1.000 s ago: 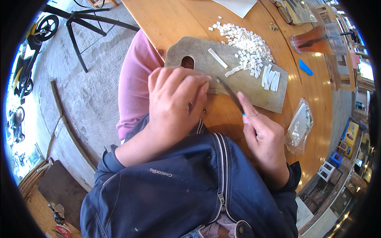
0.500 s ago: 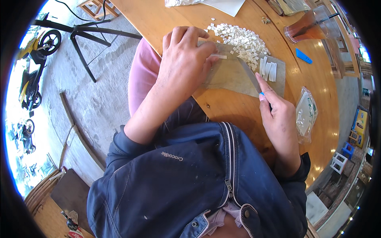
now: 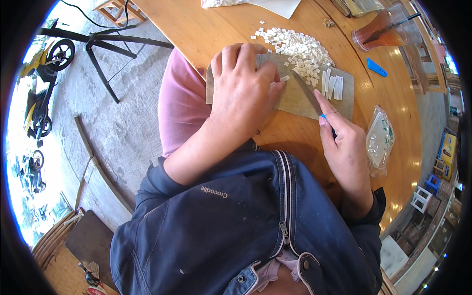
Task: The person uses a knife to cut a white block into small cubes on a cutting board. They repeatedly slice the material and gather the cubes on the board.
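My left hand (image 3: 243, 83) is closed on a thin white strip (image 3: 284, 78), whose end sticks out past the thumb and fingertips. Beneath that hand lies a worn, greyish-brown cutting board (image 3: 295, 103). A knife (image 3: 306, 92) with a blue and black handle is gripped in my right hand (image 3: 343, 140), the index finger stretched along it and the blade slanting over the board. Beyond the blade spreads a heap of small white square pieces (image 3: 297, 48), part of it on the board. Several uncut white strips (image 3: 333, 86) lie side by side at the board's right end.
A plastic cup of reddish-brown drink with a straw (image 3: 373, 35) stands at the far right. Near it lies a blue plastic piece (image 3: 376, 67). A clear plastic packet (image 3: 379, 142) rests right of my right hand. Black tripod legs (image 3: 93, 39) stand on the floor at left.
My left hand has moved right and slightly nearer to me with the white strip, uncovering the board's left end. The knife and my right hand have barely shifted.
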Motion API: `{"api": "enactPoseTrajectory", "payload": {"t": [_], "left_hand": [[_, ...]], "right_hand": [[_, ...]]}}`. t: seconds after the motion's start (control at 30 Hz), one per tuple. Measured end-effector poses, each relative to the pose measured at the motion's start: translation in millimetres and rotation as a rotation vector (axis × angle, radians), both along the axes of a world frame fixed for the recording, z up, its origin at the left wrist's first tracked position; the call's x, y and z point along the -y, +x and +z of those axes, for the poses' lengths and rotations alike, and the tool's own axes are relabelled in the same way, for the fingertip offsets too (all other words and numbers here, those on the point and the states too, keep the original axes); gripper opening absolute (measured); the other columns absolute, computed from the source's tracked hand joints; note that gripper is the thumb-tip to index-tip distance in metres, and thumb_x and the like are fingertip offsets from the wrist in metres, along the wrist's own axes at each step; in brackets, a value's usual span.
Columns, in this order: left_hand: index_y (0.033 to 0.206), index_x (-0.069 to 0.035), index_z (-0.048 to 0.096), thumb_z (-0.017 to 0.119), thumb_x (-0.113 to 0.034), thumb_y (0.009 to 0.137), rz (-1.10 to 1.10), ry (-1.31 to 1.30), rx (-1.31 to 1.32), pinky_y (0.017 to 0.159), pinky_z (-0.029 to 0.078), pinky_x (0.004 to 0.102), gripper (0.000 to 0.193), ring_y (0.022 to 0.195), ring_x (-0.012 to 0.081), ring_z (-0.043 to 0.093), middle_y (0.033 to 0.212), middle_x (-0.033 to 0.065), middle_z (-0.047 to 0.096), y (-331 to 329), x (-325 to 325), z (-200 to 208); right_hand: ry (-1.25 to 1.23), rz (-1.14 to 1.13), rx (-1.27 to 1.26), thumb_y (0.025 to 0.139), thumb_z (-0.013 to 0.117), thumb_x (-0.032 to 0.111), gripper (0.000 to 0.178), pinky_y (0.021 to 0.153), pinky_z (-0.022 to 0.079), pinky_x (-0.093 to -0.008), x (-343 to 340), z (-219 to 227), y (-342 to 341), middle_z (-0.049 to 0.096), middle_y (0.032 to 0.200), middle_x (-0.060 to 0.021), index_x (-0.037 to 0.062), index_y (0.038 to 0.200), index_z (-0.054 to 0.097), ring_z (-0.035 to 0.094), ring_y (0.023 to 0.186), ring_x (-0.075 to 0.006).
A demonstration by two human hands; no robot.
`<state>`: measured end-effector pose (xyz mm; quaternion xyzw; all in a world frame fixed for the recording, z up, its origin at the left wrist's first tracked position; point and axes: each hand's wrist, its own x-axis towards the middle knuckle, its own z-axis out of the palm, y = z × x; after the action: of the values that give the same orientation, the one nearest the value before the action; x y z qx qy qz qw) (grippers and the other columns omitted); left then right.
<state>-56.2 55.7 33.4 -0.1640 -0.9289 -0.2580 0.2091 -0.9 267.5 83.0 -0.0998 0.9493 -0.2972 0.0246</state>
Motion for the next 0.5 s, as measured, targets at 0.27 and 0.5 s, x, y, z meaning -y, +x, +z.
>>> {"api": "enactPoseTrajectory", "payload": {"t": [0.27,0.5], "left_hand": [[0.111,-0.019,0.075,0.08,-0.025,0.08,-0.024,-0.075,-0.025,0.102,0.038,0.0494,0.031,0.119,0.0339,0.052,0.127,0.0073,0.061,22.4,-4.3,7.5],[0.116,-0.019,0.076,0.079,-0.024,0.081,-0.03,-0.09,0.006,0.103,0.037,0.0495,0.035,0.12,0.0342,0.051,0.131,0.0093,0.059,27.6,-7.3,4.1]], "right_hand": [[0.077,0.015,-0.039,0.09,0.062,-0.006,0.061,0.063,0.049,-0.0325,4.3,-1.3,2.8,0.052,0.071,-0.0126,0.0159,0.147,0.058,0.05,0.06,-0.0207],[0.094,0.045,-0.06,0.088,0.063,-0.006,0.066,0.061,0.05,-0.0375,6.9,-8.4,5.0,0.055,0.07,-0.013,0.0175,0.149,0.056,0.055,0.059,-0.0242]]}}
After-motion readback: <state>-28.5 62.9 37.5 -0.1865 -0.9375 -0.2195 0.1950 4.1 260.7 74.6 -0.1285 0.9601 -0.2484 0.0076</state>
